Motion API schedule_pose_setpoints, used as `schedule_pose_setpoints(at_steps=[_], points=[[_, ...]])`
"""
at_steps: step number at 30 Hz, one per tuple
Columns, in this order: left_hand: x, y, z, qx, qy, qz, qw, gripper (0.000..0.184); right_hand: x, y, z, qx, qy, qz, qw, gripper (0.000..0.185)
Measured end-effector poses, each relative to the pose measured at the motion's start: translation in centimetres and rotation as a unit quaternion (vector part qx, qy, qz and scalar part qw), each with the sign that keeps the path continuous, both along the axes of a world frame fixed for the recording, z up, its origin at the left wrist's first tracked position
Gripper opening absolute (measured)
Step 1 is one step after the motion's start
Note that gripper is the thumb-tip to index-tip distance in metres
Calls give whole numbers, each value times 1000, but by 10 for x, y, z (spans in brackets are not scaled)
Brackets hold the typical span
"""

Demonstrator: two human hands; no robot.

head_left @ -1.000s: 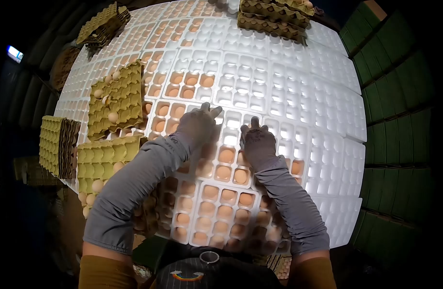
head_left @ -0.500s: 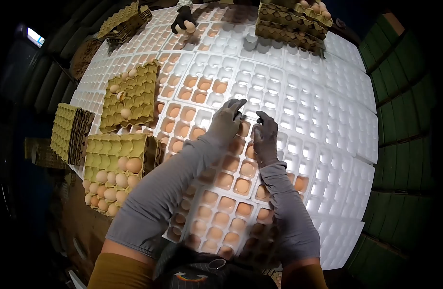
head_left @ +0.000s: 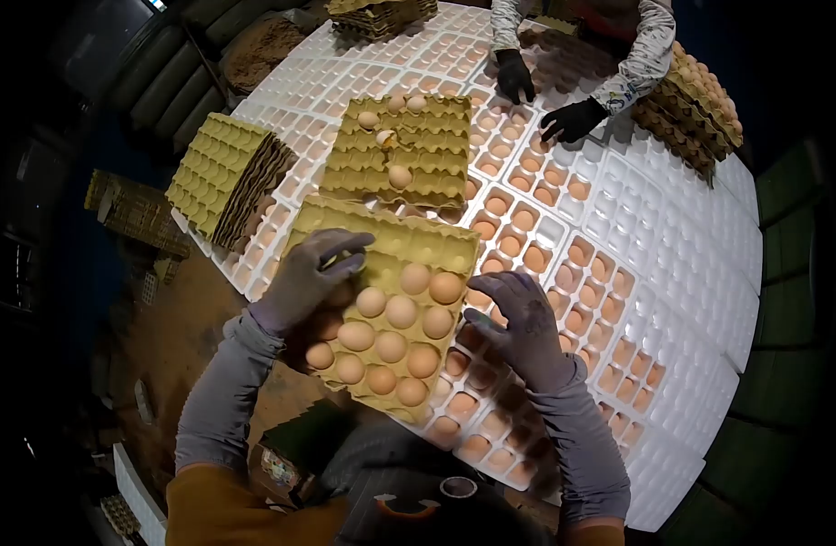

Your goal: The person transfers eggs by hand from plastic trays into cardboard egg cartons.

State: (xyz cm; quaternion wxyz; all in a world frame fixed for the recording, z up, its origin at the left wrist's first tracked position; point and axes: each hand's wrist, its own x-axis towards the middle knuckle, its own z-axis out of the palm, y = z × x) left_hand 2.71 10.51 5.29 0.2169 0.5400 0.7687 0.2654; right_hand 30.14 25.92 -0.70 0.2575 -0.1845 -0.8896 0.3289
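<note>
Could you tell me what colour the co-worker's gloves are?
Black gloves; they show best in the head view.

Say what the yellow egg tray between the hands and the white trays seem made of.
Yellow egg tray: probably moulded paper pulp, matte, judging by its dull, soft-edged cups.
White trays: foam or plastic, unclear which; smooth, with bright highlights.

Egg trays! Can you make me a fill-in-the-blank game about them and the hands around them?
1. The near yellow tray lies ____ the left hand and the right hand.
2. The round things resting in its cups are ____.
3. The gloves on the co-worker's hands are the colour ____.
4. The flat trays spread out beyond the right hand are the colour ____.

Missing words: between; eggs; black; white.
</note>
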Motion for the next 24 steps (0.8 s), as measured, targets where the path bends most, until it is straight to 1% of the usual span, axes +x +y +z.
schedule_pose_setpoints(at_steps=[1, 2, 3, 5, 6, 7, 8, 9, 10, 11, 13, 14, 15, 16, 17, 18, 19, 20, 21, 23, 24], points=[[4, 3, -4, -6, 29, -53, 998, 35, -18, -5, 7, 44, -25, 4, 999, 40], [5, 8, -14, 18, 59, -109, 992, 36, -33, -9, 6, 103, -57, 8, 993, 44], [5, 17, -27, 44, 88, -165, 981, 37, -44, -8, 7, 107, -68, 5, 992, 44], [12, 33, -46, 107, 155, -208, 960, 40, -54, -8, 9, 23, -131, 3, 991, 45], [13, 37, -52, 91, 170, -236, 952, 44, -54, -8, 6, -9, -58, -20, 998, 43], [8, 38, -57, 98, 159, -238, 953, 44, -51, -9, 10, -143, -55, -47, 987, 44], [2, 40, -62, 100, 111, -246, 958, 45, -48, -9, 13, -282, -3, -75, 956, 44], [-3, 42, -65, 101, 65, -252, 960, 47, -43, -7, 15, -414, 53, -102, 903, 44], [-10, 37, -41, 47, -100, -203, 973, 47, -37, -5, 26, -492, 104, -128, 855, 39], [-15, 27, -33, 33, -430, -85, 898, 41, -45, -15, 38, -593, 218, -155, 760, 35], [-41, 8, -1, 29, -571, 70, 818, 33, -25, -1, 31, -570, 81, -63, 815, 32], [-58, -2, -8, 31, -603, 86, 793, 35, -27, -2, 36, -485, -91, -74, 867, 30], [-74, -13, -15, 32, -634, 103, 766, 37, -35, -15, 36, -203, -212, -59, 954, 31], [-88, -22, -9, -68, -512, 71, 853, 39, -39, -26, 34, -66, -276, -37, 958, 35], [-92, -23, -15, -36, -259, -48, 964, 41, -41, -35, 29, 73, -334, -14, 940, 39], [-83, -30, -17, -32, -137, -97, 985, 43, -42, -40, 20, 103, -325, -9, 940, 43], [-65, -36, -14, -26, -13, -146, 989, 45, -43, -41, 20, 101, -326, -13, 940, 43], [-58, -41, -21, -29, 118, -191, 974, 49, -41, -39, 21, 77, -293, -17, 953, 44], [-55, -47, -39, -22, 183, -220, 958, 53, -39, -38, 22, 55, -262, -20, 963, 45], [-49, -44, -27, -49, 197, -212, 956, 45, -35, -40, 22, 51, -264, -30, 963, 44], [-50, -44, -24, -46, 194, -214, 956, 45, -33, -42, 21, -39, -234, -59, 970, 42]])
